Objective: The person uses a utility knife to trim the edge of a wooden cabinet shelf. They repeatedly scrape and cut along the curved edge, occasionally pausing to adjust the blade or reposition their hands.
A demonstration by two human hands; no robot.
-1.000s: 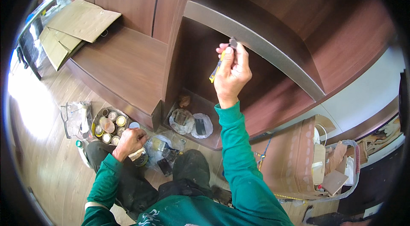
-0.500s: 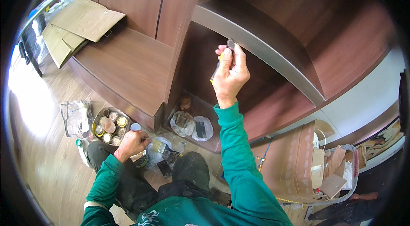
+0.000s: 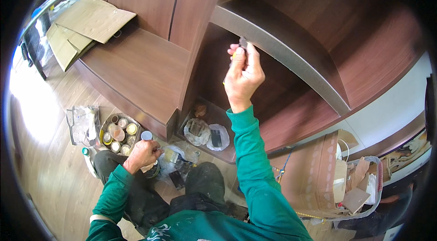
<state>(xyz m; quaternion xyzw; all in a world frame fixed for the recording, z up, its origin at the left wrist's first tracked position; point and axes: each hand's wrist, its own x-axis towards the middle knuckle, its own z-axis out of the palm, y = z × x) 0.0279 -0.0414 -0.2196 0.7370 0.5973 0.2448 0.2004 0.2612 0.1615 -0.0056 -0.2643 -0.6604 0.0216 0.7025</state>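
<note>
My right hand [image 3: 246,74] reaches up to the curved shelf's grey front edge [image 3: 277,49]. Closed in its fingers is a small yellow-handled tool [image 3: 235,55] with a dark grey flat end, mostly hidden; that end is at the edge's lower rim. My left hand [image 3: 142,155] stays low over my thigh, its fingers curled together. Just beyond those fingers shows a pale bluish round top [image 3: 146,135], like a small cup or lid; whether I grip it cannot be made out. Beside this hand stands a box of small tins and jars [image 3: 117,135].
Clear plastic bags [image 3: 170,156] and a dark phone-like slab [image 3: 176,179] lie between my knees. Two plastic-wrapped bundles [image 3: 197,131] sit in the lower compartment. Flattened cardboard [image 3: 93,17] rests on the bench [image 3: 136,68]. At right are a large carton [image 3: 305,172] and a scrap-filled bin [image 3: 378,182]; another person's arm [image 3: 393,198] shows beyond.
My right hand has shifted very slightly left and up along the shelf edge with the tool. The view has moved a little; my left hand keeps nearly the same place.
</note>
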